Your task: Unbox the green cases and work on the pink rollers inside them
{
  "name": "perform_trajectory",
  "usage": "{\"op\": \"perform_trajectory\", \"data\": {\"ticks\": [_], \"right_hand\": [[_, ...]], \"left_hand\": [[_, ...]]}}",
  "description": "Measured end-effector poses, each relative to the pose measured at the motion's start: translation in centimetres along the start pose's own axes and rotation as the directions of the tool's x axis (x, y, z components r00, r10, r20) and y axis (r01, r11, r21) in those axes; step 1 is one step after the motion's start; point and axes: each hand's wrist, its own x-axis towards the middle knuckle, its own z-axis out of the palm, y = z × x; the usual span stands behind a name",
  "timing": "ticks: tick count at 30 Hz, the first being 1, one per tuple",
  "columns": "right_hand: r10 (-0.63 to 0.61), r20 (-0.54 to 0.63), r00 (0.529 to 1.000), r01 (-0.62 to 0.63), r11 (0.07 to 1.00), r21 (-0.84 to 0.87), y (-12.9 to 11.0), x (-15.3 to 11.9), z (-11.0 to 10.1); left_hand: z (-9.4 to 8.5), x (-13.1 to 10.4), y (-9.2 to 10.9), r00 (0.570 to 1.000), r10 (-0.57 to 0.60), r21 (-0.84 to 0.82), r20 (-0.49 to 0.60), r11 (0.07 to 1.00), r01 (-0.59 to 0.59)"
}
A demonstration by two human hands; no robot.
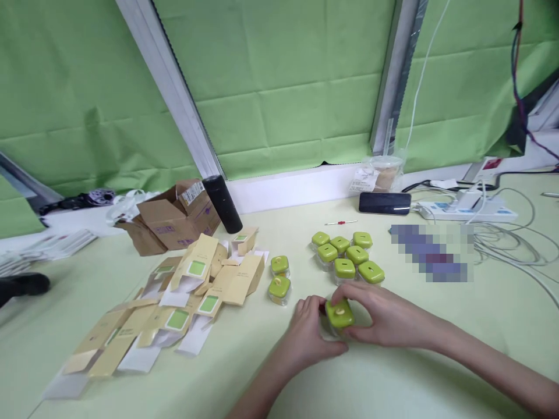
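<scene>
A small clear container with a green lid [340,313] stands near the table's front middle, a small yellowish piece on its lid. My right hand [379,317] grips it, fingers at the back edge and thumb at the front. Curved around its left side is my left hand [311,331], fingertips near the container; whether they touch it is hard to tell. Two similar containers [279,287] with yellowish pieces on their lids stand to the left. Behind my right hand is a group of several green-lidded containers [345,268] with dark slots in their lids.
Opened cardboard packages [236,279] lie piled at the left, before a brown box [174,218] and a black bottle [222,203]. A red-and-silver tool [341,222], a phone [385,203], a power strip [467,212] and loose cables [519,250] lie at the back and right.
</scene>
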Motion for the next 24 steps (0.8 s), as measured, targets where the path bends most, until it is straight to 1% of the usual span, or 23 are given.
{"op": "perform_trajectory", "data": {"ticks": [2, 5, 9, 12, 14, 17, 19, 21, 23, 24], "right_hand": [[-0.02, -0.06, 0.998, 0.018, 0.999, -0.039, -0.2, 1.4, -0.9], [-0.071, -0.116, 0.991, 0.047, 0.98, -0.195, -0.3, 4.6, -1.3], [-0.108, -0.054, 0.993, 0.09, 0.962, -0.259, 0.1, 9.2, 0.3], [-0.097, -0.048, 0.994, 0.08, 0.957, -0.277, 0.5, 10.9, 1.1], [-0.095, -0.079, 0.992, 0.069, 0.955, -0.287, 0.8, 10.6, 0.6], [-0.072, -0.157, 0.985, 0.02, 0.95, -0.311, 1.5, 8.1, -1.2], [-0.008, -0.226, 0.974, -0.07, 0.94, -0.334, 2.4, 5.8, -2.5], [0.075, -0.289, 0.954, -0.179, 0.918, -0.354, 3.7, 3.4, -3.1], [0.172, -0.349, 0.921, -0.301, 0.882, -0.362, 4.9, 1.5, -3.0], [0.247, -0.371, 0.895, -0.38, 0.858, -0.345, 5.4, 0.8, -2.7]], "left_hand": [[0.1, 0.0, -0.1, 1.0, -0.006, 0.01, -0.007, 1.0, 0.006], [0.1, -0.1, -0.2, 1.0, -0.007, -0.016, -0.008, 1.0, 0.007], [0.2, 0.0, -0.3, 1.0, -0.011, -0.02, -0.017, 1.0, 0.011], [0.3, 0.1, -0.5, 1.0, -0.001, 0.007, -0.031, 1.0, 0.001], [0.4, 0.2, -0.5, 0.999, 0.009, 0.022, -0.037, 1.0, -0.008], [0.4, 0.0, -0.4, 0.999, 0.017, 0.028, -0.034, 0.999, -0.016], [0.4, -0.1, -0.2, 0.999, 0.019, 0.021, -0.034, 1.0, -0.018], [0.4, -0.2, 0.0, 0.999, 0.016, 0.019, -0.037, 1.0, -0.016], [0.3, -0.3, 0.3, 0.999, 0.014, 0.025, -0.034, 1.0, -0.013], [0.3, -0.4, 0.4, 1.0, 0.012, 0.026, -0.027, 1.0, -0.011]]}}
